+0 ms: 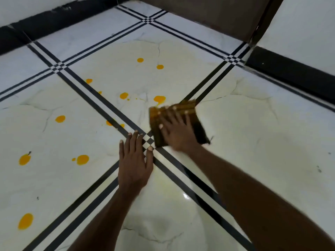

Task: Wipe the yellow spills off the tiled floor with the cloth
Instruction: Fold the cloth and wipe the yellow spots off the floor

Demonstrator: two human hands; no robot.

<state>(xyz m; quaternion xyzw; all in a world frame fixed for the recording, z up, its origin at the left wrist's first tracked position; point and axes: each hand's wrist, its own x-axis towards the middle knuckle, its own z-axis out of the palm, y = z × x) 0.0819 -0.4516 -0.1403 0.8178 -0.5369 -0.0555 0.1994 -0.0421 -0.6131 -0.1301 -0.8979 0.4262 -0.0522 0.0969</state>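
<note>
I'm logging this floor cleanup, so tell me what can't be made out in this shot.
- Floor under the cloth: hidden in the head view by the cloth and the right hand, so any spill there is unseen.
- Cloth pattern: blurred.
- Tile under the left hand: covered by the flat palm.
- Brown panel at top: cut off by the frame edge.
- Dark specks at right: too small to identify.

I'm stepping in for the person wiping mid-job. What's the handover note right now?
Right hand: flat on the folded cloth, pressing it to the floor.
Left hand: open, braced on the tiles at the stripe crossing.
Done: nothing clearly; no spots show right of the cloth.
Left: the yellow spill touching the cloth's far edge, then roughly a dozen spots ahead and to the left, out to the bottom-left one.
</note>
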